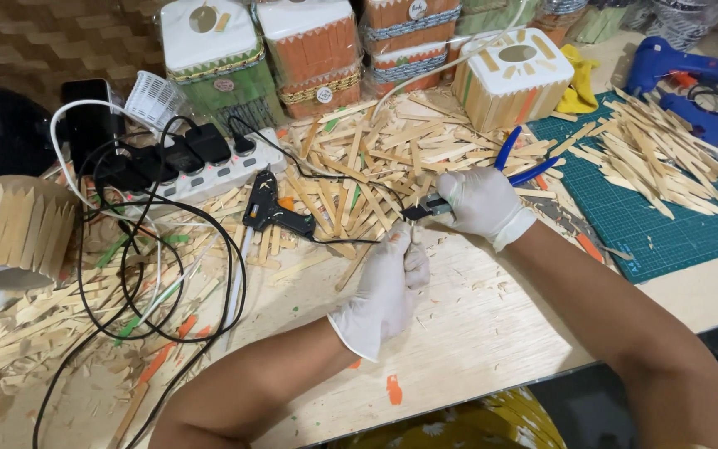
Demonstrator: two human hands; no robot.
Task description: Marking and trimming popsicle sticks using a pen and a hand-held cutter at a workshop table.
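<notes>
Both my hands wear white gloves. My right hand (482, 202) grips blue-handled cutting pliers (518, 163), whose dark jaws (419, 212) point left. My left hand (388, 278) pinches a thin wooden stick (398, 239) and holds its upper end at the jaws. Behind both hands lies a pile of flat wooden craft sticks (376, 158). A black glue gun (269, 208) rests on the table just left of my hands.
A white power strip (209, 170) with black plugs and looping cables (126, 274) sits at left. A stick-covered round piece (14, 229) is far left. Decorated stick boxes (309, 46) line the back. A green cutting mat (650, 224) with cut sticks and blue glue guns (683, 75) is right.
</notes>
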